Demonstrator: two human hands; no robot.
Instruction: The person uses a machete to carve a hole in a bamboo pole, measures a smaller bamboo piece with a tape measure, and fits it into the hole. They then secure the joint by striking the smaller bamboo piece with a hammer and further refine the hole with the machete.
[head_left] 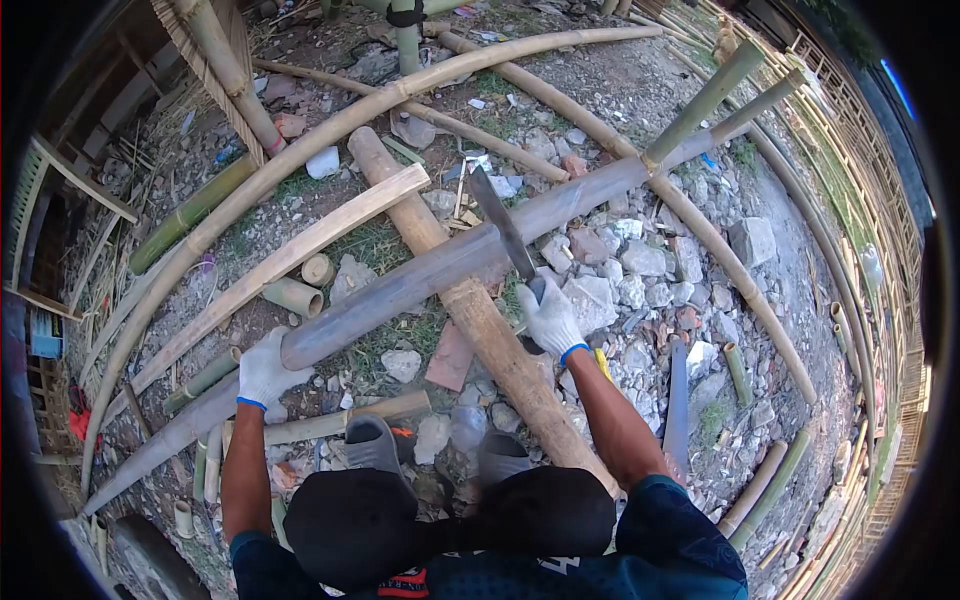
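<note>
The grey pole (400, 287) runs slantwise from lower left to upper right, lying across the brown log (485, 325) over rubble. The left hand (268, 370), in a white glove, is on the lower-left stretch of the pole, its fingers clamped over the top; their tips are hidden underneath. The right hand (550, 318), gloved too, is on the near side of the pole, fingers wrapped around the handle of a machete (503, 225). The blade reaches across the pole, just to the right of where the log passes beneath. Whether the edge touches the surface or hangs slightly above it is hard to judge through this curved, wide view.

As for how far things have come, the pole seems to be in one piece between the hands, and no notch or split shows beside the blade, so any cutting there looks barely begun, if at all. Short bamboo pieces (293, 297) lie beyond the pole (already cut, though from which stem I cannot say). Also beyond it is a long split slat (300, 248). On the near side, right of the log, a handsaw (677, 405) lies on the stones, untouched, while two sandalled feet (373, 447) are planted to the log's left.
</note>
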